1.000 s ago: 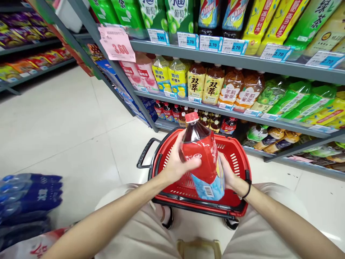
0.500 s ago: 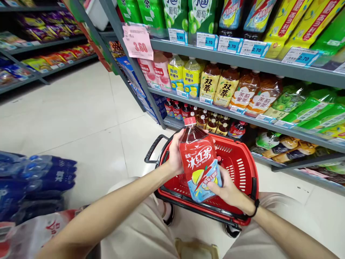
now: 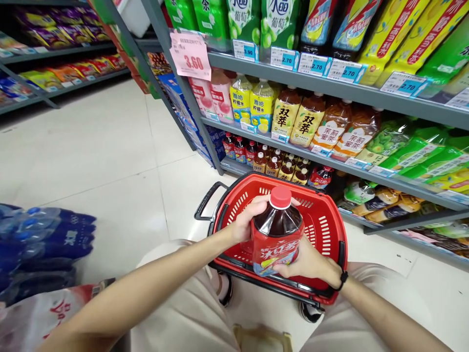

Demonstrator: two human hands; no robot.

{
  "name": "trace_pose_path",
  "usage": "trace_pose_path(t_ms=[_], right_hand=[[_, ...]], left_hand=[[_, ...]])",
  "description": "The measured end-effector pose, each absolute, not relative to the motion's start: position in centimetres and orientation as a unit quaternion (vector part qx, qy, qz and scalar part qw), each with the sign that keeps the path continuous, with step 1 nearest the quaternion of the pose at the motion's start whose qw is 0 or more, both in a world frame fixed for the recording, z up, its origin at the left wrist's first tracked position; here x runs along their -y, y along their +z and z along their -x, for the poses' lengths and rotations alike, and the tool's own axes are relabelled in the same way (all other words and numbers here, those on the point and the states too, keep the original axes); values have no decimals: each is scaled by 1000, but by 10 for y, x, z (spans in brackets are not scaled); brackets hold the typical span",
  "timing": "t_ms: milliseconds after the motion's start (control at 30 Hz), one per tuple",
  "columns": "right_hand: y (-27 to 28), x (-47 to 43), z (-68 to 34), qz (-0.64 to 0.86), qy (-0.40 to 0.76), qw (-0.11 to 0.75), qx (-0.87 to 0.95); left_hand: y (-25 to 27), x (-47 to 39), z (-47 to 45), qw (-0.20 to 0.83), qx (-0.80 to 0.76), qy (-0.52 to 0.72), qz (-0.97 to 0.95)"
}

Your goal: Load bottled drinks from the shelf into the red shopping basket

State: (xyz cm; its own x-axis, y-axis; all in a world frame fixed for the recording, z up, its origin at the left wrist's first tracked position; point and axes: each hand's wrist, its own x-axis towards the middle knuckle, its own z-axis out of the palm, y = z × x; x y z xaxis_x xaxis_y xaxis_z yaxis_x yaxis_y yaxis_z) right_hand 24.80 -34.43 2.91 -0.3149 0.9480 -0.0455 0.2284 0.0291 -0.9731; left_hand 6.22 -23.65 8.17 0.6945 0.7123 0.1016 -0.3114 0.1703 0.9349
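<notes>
A large clear plastic bottle of dark tea with a red cap and red label [image 3: 277, 233] stands nearly upright over the near half of the red plastic shopping basket with black handles [image 3: 327, 222]. The left hand [image 3: 246, 221] is wrapped around the bottle's shoulder, fingers curled over its far side. The right hand [image 3: 307, 261] cups its lower label from the near right, fingers closed against it.

Both hands, left hand [image 3: 246, 224] and right hand [image 3: 306, 261], grip a large red-capped plastic iced-tea bottle [image 3: 277, 234] upright over a red plastic shopping basket [image 3: 328, 227].
</notes>
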Motion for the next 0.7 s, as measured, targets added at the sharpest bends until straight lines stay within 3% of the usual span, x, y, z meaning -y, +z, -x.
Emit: trace_pose_path(t_ms=[167,333,500,700], right_hand=[[39,337,-247,483,515,348,617],[31,337,-240,508,545,387,543],[23,336,-237,481,581,435,493],[18,338,-248,413,646,479,428]], left_hand=[[70,232,-61,726,-207,396,-523],[71,234,-76,711,-346,457,-407],[77,237,-80,745,-395,393,-367],[80,227,-68,718,-330,335,-513]])
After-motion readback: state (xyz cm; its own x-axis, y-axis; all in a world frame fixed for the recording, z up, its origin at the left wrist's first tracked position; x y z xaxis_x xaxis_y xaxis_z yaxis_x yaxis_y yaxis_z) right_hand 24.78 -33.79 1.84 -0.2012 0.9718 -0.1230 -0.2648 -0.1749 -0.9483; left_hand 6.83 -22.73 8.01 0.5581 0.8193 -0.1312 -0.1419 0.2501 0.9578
